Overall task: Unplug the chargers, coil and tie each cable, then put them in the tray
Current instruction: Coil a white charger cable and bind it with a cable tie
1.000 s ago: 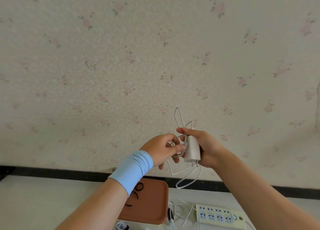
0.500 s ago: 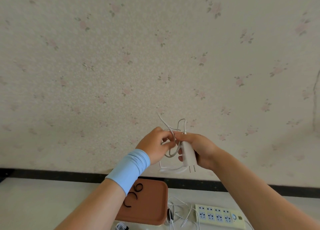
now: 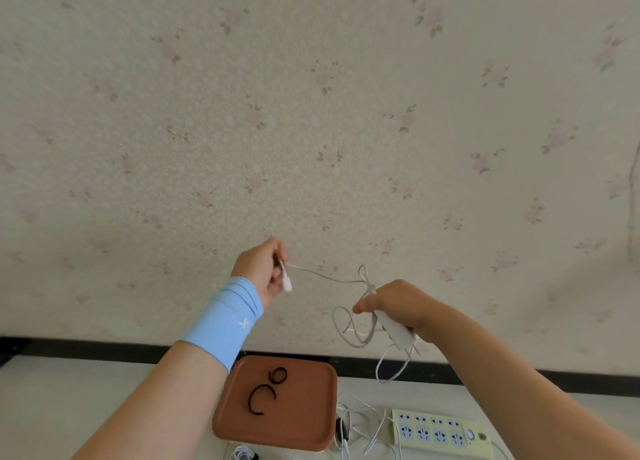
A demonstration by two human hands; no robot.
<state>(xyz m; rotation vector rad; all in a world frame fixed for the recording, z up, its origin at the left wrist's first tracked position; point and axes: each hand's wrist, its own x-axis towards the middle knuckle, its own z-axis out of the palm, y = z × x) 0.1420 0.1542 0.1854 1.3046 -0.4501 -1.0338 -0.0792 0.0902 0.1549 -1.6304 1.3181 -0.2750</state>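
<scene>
Presently, coiling step: left hand (image 3: 261, 269) pinches cable (image 3: 325, 278) end, right hand (image 3: 398, 303) grips charger (image 3: 398, 335) with loose loops; next move likely calls for even winding, then tying.

No words or numbers can be read here. The blue wristband (image 3: 225, 321) carries a small white mark, too blurred to make out.

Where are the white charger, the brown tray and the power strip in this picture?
white charger (image 3: 398, 333), head view, on the middle of its white body.
brown tray (image 3: 308, 407), head view, on a bare part of its floor.
power strip (image 3: 440, 432), head view, on its top face among the sockets.
</scene>
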